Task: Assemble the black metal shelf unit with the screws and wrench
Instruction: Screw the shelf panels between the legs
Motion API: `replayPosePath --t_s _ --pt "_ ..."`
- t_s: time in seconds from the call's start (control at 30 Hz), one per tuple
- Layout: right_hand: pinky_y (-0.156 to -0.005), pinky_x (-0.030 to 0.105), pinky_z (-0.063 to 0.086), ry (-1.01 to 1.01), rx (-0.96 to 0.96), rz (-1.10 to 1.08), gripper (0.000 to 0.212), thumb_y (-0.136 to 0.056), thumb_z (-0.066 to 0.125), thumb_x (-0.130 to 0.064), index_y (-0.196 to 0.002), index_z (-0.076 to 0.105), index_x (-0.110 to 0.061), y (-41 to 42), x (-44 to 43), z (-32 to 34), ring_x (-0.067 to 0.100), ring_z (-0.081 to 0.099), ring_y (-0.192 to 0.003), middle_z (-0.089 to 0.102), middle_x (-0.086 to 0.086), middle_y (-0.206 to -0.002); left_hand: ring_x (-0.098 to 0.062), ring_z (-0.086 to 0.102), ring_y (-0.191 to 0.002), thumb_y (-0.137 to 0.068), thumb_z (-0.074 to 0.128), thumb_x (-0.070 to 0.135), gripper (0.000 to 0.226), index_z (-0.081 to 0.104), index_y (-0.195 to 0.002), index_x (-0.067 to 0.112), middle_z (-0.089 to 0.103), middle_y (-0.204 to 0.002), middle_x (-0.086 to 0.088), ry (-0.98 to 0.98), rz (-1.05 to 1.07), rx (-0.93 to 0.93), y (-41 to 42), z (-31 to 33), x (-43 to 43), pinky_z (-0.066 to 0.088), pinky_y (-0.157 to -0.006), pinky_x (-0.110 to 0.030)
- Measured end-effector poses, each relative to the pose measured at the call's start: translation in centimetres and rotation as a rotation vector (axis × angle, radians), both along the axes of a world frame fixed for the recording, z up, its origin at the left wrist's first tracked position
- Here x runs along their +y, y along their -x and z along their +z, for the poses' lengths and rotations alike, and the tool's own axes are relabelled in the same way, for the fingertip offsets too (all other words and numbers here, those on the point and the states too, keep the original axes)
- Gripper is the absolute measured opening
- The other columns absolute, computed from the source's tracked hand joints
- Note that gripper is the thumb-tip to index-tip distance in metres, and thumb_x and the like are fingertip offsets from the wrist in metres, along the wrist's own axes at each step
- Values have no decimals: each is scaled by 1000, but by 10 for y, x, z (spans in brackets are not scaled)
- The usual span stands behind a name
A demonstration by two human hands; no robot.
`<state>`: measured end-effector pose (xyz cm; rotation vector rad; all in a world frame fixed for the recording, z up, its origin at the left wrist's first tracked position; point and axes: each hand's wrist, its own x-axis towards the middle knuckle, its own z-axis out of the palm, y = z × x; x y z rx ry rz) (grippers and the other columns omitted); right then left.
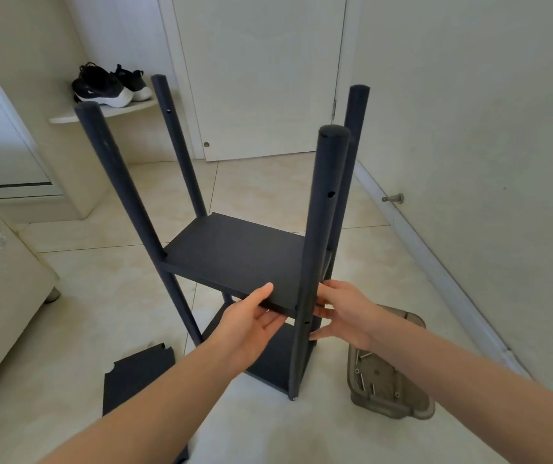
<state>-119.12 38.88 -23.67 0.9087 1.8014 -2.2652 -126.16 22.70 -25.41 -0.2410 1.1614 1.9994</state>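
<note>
The black shelf unit stands upright on the tiled floor, several round posts rising around a middle shelf board. A lower board sits near the floor. My left hand grips the near edge of the middle board, thumb on top, fingers beneath. My right hand is at the near right post, fingers pinching at the joint of post and board; what they pinch is hidden. A clear plastic tray with several screws lies on the floor to the right, partly under my right forearm.
A loose black board lies on the floor at the lower left. A cream sofa edge is at the left. Black-and-white sneakers sit on a small wall shelf. A white door and a wall with a doorstop are behind.
</note>
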Motion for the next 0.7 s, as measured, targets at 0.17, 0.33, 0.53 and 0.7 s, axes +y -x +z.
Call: replayPosePath --t_s 0.17,0.33,0.53,0.7 --pt "-93 65 47 -11 18 3 25 -103 49 -22 -122 58 -8 -1 0 0 26 60 -109 60 11 -117 -32 72 -105 -79 72 15 48 61 -125 3 73 -116 -18 -99 10 -28 -2 -8 11 62 -70 -35" --pt "-88 60 53 -58 44 2 23 -102 52 -25 -120 56 -11 -2 2 -2 25 65 -102 63 11 -110 -32 70 -111 -84 69 15 51 58 -132 4 70 -123 -18 -150 -13 -9 1 -12 12 61 -74 -36" --pt "-82 50 58 -107 18 -13 28 -98 57 -31 -122 54 -16 -11 14 -10 24 68 -100 63 10 -110 -32 69 -112 -83 68 13 50 59 -132 5 69 -125 -17 -174 -18 -11 0 -12 12 62 -76 -37" --pt "-89 47 57 -147 -49 -43 25 -98 57 -29 -119 57 -15 -32 41 -39 23 69 -99 65 11 -109 -33 69 -112 -82 69 10 50 59 -131 5 69 -126 -17 -197 -6 -33 -1 -11 12 62 -75 -38"
